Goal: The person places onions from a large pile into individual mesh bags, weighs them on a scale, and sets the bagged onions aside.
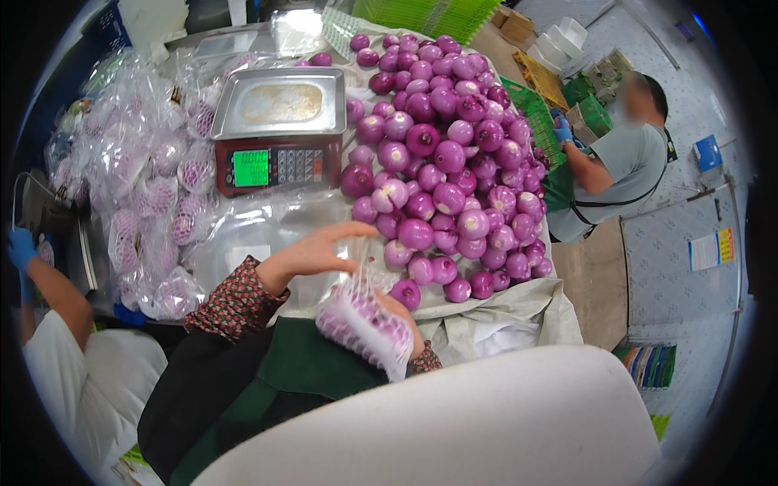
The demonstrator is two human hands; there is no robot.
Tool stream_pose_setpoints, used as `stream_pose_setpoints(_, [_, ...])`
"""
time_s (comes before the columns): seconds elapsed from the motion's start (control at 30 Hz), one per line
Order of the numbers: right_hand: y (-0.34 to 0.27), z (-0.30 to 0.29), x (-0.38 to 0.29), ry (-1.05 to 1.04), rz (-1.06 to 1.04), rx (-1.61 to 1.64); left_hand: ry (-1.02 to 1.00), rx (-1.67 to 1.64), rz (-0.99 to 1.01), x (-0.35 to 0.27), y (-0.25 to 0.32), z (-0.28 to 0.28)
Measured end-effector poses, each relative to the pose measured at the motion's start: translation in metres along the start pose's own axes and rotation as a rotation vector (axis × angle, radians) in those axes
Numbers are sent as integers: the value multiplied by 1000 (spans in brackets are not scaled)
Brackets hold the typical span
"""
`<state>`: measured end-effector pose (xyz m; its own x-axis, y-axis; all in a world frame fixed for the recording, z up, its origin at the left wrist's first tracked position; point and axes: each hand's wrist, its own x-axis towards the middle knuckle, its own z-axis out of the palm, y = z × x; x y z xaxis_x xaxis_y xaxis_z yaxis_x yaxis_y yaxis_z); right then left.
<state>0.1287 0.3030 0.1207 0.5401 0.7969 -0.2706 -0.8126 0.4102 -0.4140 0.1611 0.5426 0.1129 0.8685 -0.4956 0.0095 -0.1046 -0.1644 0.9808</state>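
Observation:
In front of my body is a white mesh net bag (358, 328) packed with purple onions. A white band runs along its side. My right hand (398, 313) grips it from the right; the bag partly hides the palm. My left hand (313, 250) is at the bag's upper end, thumb and forefinger spread, with stretched netting strands running up to the fingers. Just beyond lies a large heap of purple onions (450, 158) on a pale sheet (450, 308). Left of the heap stands a digital scale (279, 164) with a bare metal pan (279, 100) and lit display.
Clear plastic bags holding netted onions (152, 182) are piled at the left. Flat clear plastic (267, 222) lies before the scale. Gloved co-workers stand left (58, 279) and right (632, 158). A green crate (532, 115) borders the heap; a white rounded surface (450, 425) fills the bottom.

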Motion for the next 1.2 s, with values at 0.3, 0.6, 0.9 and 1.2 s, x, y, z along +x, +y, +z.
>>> stream_pose_setpoints(0.3, [53, -42, 8, 313, -327, -399, 448, -88, -14, -32, -62, 135])
stream_pose_setpoints(0.6, [20, -106, 27, 340, 81, 115, 924, -251, -455, -25, -113, 90])
stream_pose_setpoints(0.9, [20, -98, 139, 38, 47, -146, 982, 420, -562, -42, -163, 74])
stream_pose_setpoints(1.2, [46, -114, 159, 287, -60, -369, 780, -1129, -358, -95, -117, 49])
